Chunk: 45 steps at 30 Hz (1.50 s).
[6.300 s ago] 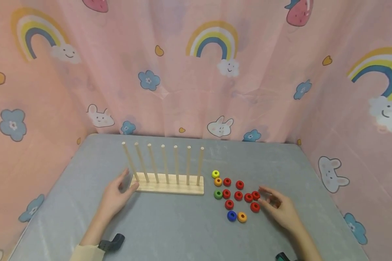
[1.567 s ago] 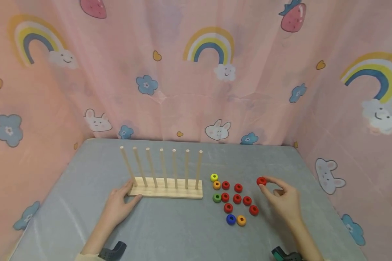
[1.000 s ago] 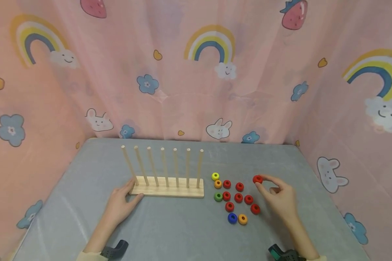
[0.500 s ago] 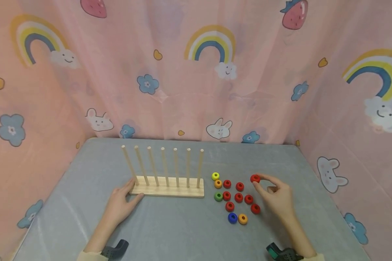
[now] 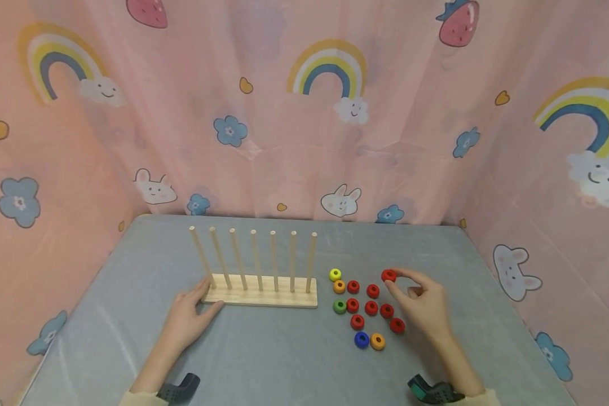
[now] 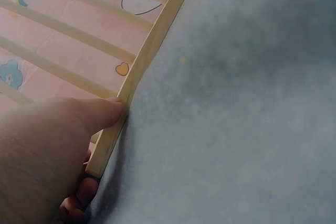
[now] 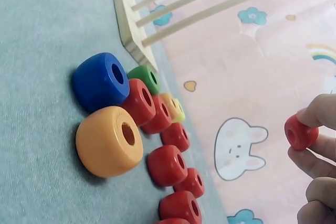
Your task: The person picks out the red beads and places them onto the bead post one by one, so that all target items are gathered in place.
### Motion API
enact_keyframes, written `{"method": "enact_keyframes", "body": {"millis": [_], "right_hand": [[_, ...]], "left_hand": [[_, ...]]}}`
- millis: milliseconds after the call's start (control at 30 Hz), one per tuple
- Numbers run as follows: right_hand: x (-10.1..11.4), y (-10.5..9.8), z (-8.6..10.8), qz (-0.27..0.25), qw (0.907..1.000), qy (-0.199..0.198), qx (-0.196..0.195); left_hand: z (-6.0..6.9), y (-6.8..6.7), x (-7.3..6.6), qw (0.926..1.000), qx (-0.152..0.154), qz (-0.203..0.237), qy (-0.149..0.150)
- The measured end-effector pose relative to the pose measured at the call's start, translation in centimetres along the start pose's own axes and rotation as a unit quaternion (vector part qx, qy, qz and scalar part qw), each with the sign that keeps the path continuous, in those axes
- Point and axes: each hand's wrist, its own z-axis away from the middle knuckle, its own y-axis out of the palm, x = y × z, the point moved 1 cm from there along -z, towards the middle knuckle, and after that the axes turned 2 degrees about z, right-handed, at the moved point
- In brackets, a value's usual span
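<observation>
A wooden peg stand (image 5: 261, 299), a flat base with a row of upright bare pegs, stands on the table. My left hand (image 5: 185, 318) grips the base's left end; in the left wrist view the thumb (image 6: 107, 111) lies along its edge and fingers curl round the end. Between thumb and fingertips, my right hand (image 5: 426, 307) pinches a red bead (image 5: 388, 276), held up off the table, its hole showing in the right wrist view. Below and left of that hand lie several red beads (image 5: 371, 308) and a green bead (image 5: 339, 306).
A yellow bead (image 5: 335, 274) and an orange bead (image 5: 339, 287) sit right of the stand. Nearer me are a blue bead (image 5: 362, 339) and a second orange bead (image 5: 378, 341), side by side. A pink patterned curtain (image 5: 264, 169) encloses the grey table (image 5: 264, 361).
The right hand has picked a red bead out of the group, lifted it, then shifted it slowly left. My left hand went from beside the stand to gripping its end.
</observation>
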Motion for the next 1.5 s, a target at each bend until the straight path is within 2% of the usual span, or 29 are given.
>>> {"method": "enact_keyframes", "body": {"millis": [300, 567, 967, 1300, 1500], "right_hand": [[0.2, 0.7, -0.2, -0.023, 0.9996, -0.012, 0.005], [0.6, 1.5, -0.6, -0.007, 0.9997, -0.019, 0.011], [1.1, 2.5, -0.7, -0.025, 0.9986, -0.041, 0.023], [1.5, 3.4, -0.9, -0.035, 0.9978, -0.041, 0.038], [2.0, 3.8, -1.0, -0.021, 0.998, -0.045, 0.039]], "left_hand": [[0.2, 0.1, 0.1, 1.0, -0.002, 0.001, -0.001], [0.0, 0.0, 0.1, 1.0, 0.003, -0.003, -0.007], [-0.2, 0.2, 0.5, 0.9999, 0.009, 0.002, -0.008], [0.1, 0.2, 0.4, 0.9999, 0.005, 0.0, -0.009], [0.1, 0.2, 0.2, 1.0, -0.002, 0.0, -0.006]]}}
